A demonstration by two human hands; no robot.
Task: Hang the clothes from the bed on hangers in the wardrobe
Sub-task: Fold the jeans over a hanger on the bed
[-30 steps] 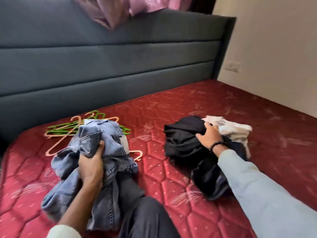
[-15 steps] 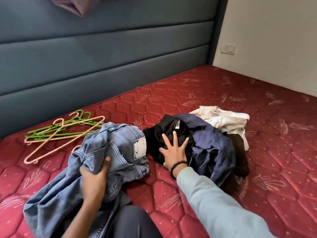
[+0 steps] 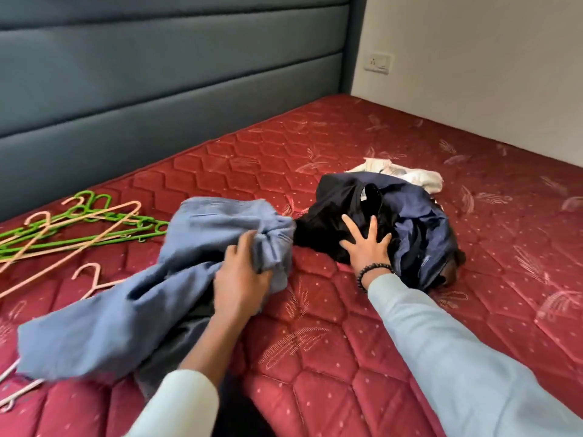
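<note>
My left hand (image 3: 241,277) grips a bunch of light blue jeans (image 3: 132,298) that trail left across the red mattress (image 3: 362,342). My right hand (image 3: 367,244), fingers spread flat, presses on a heap of black and navy clothes (image 3: 410,222). A white garment (image 3: 407,173) lies behind that heap. Green and peach plastic hangers (image 3: 79,228) are scattered at the left; one peach hanger (image 3: 91,279) is partly under the jeans. No wardrobe is in view.
A grey padded headboard (image 3: 157,89) runs along the back. A cream wall with a socket (image 3: 377,63) borders the bed on the right. More pale hanger ends (image 3: 15,389) poke out at the lower left edge.
My left hand has swung the jeans up and right, toward the dark heap, blurring them. My right hand stays flat on the dark clothes. The view has dropped lower.
</note>
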